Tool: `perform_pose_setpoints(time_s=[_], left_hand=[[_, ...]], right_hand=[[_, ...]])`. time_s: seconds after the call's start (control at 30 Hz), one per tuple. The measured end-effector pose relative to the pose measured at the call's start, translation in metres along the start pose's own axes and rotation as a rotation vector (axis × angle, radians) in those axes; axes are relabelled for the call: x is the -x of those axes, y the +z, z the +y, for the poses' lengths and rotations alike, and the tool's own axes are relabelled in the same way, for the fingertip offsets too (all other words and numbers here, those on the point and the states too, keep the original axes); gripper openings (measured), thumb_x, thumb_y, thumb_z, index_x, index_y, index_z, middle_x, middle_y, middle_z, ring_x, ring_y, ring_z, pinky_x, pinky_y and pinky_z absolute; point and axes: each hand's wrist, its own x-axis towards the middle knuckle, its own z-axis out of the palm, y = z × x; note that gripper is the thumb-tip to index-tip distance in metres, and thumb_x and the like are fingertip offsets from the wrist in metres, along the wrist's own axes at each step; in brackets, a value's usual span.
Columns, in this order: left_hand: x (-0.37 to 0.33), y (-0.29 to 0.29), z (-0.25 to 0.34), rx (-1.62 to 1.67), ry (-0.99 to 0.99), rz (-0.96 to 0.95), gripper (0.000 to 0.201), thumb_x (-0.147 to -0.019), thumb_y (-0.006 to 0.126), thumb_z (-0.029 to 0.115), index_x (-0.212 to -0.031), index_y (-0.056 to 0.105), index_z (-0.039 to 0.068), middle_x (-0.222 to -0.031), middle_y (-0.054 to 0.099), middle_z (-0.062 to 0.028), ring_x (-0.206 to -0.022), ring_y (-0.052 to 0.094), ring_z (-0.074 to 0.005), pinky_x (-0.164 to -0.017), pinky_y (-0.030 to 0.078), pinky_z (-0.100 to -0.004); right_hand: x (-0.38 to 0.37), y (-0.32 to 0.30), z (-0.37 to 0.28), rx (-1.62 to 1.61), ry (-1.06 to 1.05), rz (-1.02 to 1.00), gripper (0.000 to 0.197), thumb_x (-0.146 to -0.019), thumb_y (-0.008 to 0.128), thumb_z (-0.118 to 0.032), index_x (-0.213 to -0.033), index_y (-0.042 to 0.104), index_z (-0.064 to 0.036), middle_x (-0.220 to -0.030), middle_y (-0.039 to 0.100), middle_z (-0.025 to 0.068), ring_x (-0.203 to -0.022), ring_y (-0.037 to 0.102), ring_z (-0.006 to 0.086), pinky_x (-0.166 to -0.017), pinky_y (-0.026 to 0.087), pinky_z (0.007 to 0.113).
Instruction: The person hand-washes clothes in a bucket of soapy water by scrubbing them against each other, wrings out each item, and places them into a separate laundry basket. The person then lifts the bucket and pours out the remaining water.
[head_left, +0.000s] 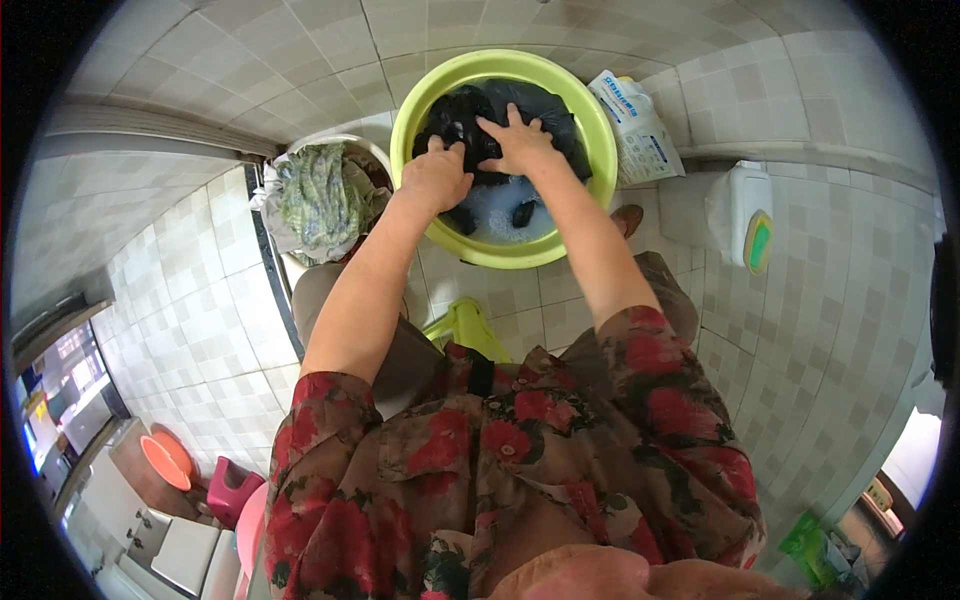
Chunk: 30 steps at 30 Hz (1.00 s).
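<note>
Black wet clothing [555, 107] fills the far part of a yellow-green basin [604, 150], puffed up above the water. Cloudy, foamy water [497, 212] shows in the near part, with small dark bits of cloth poking through. My right hand [518, 143] lies on top of the black clothing, fingers spread and stretched out. Beside it, my left hand [436, 178] rests on the cloth at the basin's left side; its fingertips are apart, and neither hand visibly grasps a fold.
Left of the basin stands a pale tub [372, 146] heaped with green patterned clothing [325, 200]. A white printed bag [638, 135] leans at the right. Farther right are a white bottle [745, 200] and a green-yellow sponge [759, 242]. A green plastic stool [468, 328] is beneath me.
</note>
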Motion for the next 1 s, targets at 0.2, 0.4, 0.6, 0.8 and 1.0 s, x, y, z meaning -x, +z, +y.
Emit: perform_pose_setpoints(time_s=[0.2,0.4,0.6,0.8,1.0], left_hand=[[-0.009,0.006,0.012,-0.001,0.123,-0.146,0.038,-0.088,0.056,0.035,-0.115,0.056,0.009,-0.113,0.059,-0.0161,-0.104,0.058,-0.0329,-0.087,0.049,-0.0432],[-0.009,0.009,0.019,-0.062,0.135,-0.252,0.038,-0.089,0.054,0.036,-0.116,0.057,0.009,-0.114,0.060,-0.0132,-0.108,0.057,-0.0298,-0.089,0.049,-0.0422],[-0.011,-0.001,0.032,-0.071,0.168,-0.319,0.040,-0.090,0.052,0.037,-0.118,0.057,0.009,-0.111,0.062,-0.0157,-0.106,0.059,-0.0311,-0.088,0.049,-0.0428],[0.000,-0.005,0.024,-0.083,0.140,-0.345,0.042,-0.090,0.052,0.038,-0.120,0.057,0.010,-0.111,0.063,-0.0143,-0.104,0.060,-0.0306,-0.087,0.049,-0.0423],[-0.002,0.000,0.026,-0.114,0.186,-0.260,0.042,-0.090,0.052,0.039,-0.122,0.057,0.011,-0.109,0.063,-0.0141,-0.102,0.061,-0.0306,-0.086,0.050,-0.0421]], right_hand=[[-0.034,0.038,0.010,-0.146,0.121,-0.091,0.075,-0.080,0.066,-0.049,-0.143,0.034,-0.0248,-0.153,0.009,0.0194,-0.130,0.025,0.0541,-0.101,0.033,0.062],[-0.068,0.075,0.038,-0.296,0.085,-0.026,0.077,-0.090,0.041,-0.054,-0.141,0.029,0.0022,-0.150,0.024,0.0198,-0.133,0.032,0.0395,-0.110,0.030,0.041],[-0.100,0.119,0.108,-0.259,0.110,-0.014,0.055,-0.093,0.041,-0.038,-0.124,0.051,0.0060,-0.139,0.042,0.0207,-0.128,0.040,0.0332,-0.106,0.034,0.039],[-0.089,0.128,0.096,-0.166,0.149,0.004,0.033,-0.086,0.048,-0.020,-0.108,0.061,0.0009,-0.124,0.054,0.0228,-0.111,0.054,0.0375,-0.092,0.045,0.042],[-0.072,0.143,0.097,-0.524,0.421,0.003,0.034,-0.088,0.046,-0.022,-0.105,0.061,0.0037,-0.119,0.055,0.0262,-0.107,0.055,0.0401,-0.091,0.045,0.043]])
